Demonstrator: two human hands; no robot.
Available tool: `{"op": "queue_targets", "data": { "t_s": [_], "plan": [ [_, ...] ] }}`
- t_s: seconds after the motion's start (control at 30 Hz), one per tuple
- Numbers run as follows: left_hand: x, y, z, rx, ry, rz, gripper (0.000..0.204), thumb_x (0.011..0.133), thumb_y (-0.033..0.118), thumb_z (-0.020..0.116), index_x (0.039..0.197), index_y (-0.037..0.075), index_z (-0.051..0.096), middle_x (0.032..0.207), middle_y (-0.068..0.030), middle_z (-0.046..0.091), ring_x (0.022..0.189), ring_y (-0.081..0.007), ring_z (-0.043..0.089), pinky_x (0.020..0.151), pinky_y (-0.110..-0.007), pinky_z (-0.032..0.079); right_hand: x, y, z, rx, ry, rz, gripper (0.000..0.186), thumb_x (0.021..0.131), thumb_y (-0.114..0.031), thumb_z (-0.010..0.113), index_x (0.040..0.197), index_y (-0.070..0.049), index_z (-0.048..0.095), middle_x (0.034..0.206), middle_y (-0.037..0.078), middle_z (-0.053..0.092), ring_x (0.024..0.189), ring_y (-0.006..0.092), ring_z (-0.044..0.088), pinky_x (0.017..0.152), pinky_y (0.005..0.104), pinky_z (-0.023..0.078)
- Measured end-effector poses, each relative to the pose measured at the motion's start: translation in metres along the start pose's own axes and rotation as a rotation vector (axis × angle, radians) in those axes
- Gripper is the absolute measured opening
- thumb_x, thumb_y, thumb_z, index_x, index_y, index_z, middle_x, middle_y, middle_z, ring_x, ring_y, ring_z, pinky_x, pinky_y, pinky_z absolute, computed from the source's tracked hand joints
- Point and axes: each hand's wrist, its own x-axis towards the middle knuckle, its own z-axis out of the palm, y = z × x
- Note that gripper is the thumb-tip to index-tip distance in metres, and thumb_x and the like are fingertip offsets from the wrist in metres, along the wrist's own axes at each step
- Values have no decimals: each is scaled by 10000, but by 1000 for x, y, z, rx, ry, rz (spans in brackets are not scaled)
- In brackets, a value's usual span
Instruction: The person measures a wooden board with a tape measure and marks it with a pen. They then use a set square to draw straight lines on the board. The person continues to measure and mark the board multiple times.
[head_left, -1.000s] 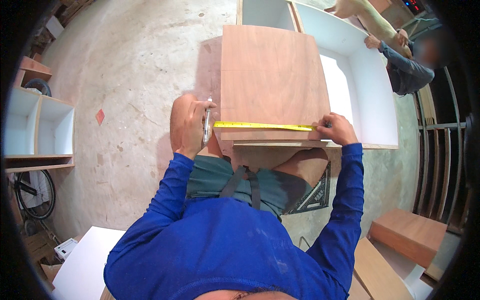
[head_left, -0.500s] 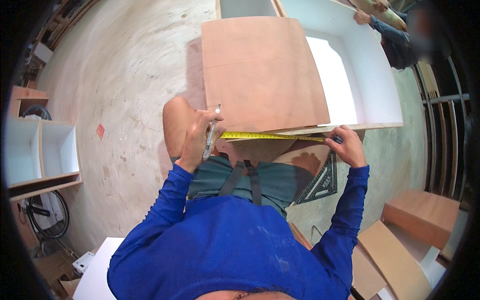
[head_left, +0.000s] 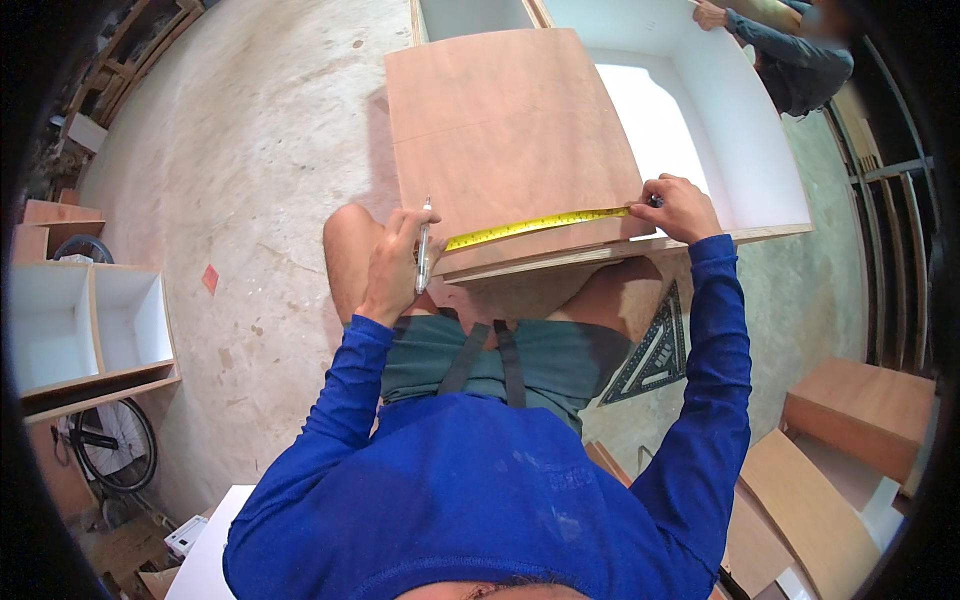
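A yellow tape measure (head_left: 540, 228) is stretched across the near part of a thin brown plywood sheet (head_left: 510, 130). My right hand (head_left: 682, 207) is closed on the tape's right end, by the sheet's near right corner, with a small dark part showing at the fingers. At the left end my left hand (head_left: 395, 262) grips a clear-bodied pen (head_left: 422, 255), pointing away from me. The tape's left end runs up to this hand, and its fingers partly hide it. Beneath the sheet is a white-lined cabinet box (head_left: 745, 150) lying open side up.
A black triangular square (head_left: 650, 350) lies on the floor by my right knee. Another person's hand (head_left: 710, 14) rests on the box's far right rim. Brown board pieces (head_left: 860, 415) lie at the right; a white-lined cabinet (head_left: 95, 330) stands at the left.
The tape has moved from along the sheet's near edge up onto its surface. My right hand has moved away from me with its end; my left hand has shifted slightly with the pen.
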Motion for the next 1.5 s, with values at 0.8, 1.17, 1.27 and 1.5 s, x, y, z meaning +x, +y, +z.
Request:
{"op": "queue_targets", "data": {
  "t_s": [0.8,1.17,1.27,1.5],
  "plan": [
    [26,27,39,-83,-68,64,410,862,100,837,1239,110,677,1144,-142,662,982,-371,670,860,-476,528,1,-35,10,-50,39,54,348,895,-475,778,905,-128,766,983,94,730,975,317,737,835,485,596],
    [27,19,49,-75,-28,9,398,876,127,839,1239,107,676,1094,-128,665,996,-349,680,863,-481,531,11,-64,13,-33,21,18,346,900,-461,781,884,-116,772,962,100,726,951,328,733,830,469,586],
    [27,20,51,-36,17,54,400,874,86,849,1234,81,673,1062,-136,663,916,-307,709,799,-442,561,12,-65,12,-45,17,27,354,900,-470,779,889,-116,777,972,100,734,954,331,737,831,472,590],
    [29,20,53,-27,46,64,390,876,74,853,1221,56,673,996,-146,666,856,-299,710,751,-435,562,18,-63,7,-82,-46,14,400,912,-519,766,952,-122,796,989,113,769,965,326,757,846,467,612]
  ]
}}
